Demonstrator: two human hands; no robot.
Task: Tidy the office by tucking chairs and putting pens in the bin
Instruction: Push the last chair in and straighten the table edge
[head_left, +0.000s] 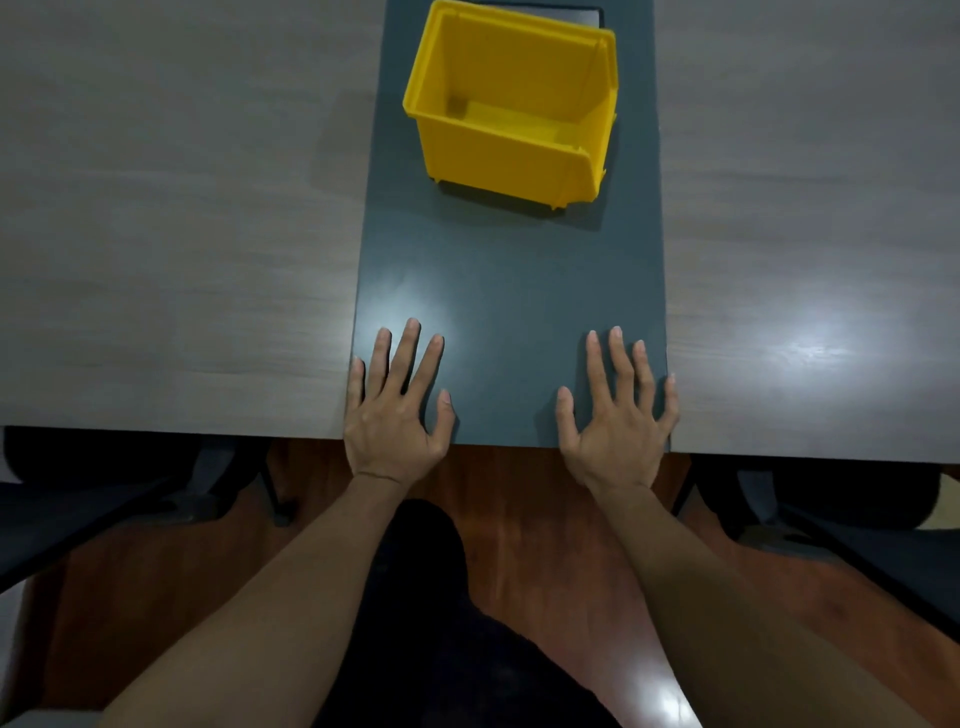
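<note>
Head camera looks steeply down, close over the table (182, 260) edge.

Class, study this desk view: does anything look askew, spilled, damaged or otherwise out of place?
One thing stands out: the yellow bin sits slightly rotated against the straight edges of the dark centre strip it stands on. It looks empty, with no pens in view. Nothing is spilled or damaged. The left hand and right hand lie flat, holding nothing.

A grey wood-grain table (171, 218) filled the view, with a dark grey panel (509, 291) running down its middle. Below the table's near edge lay a reddish-brown wooden floor (561, 545). Overhead light glared off the table's right side.
</note>
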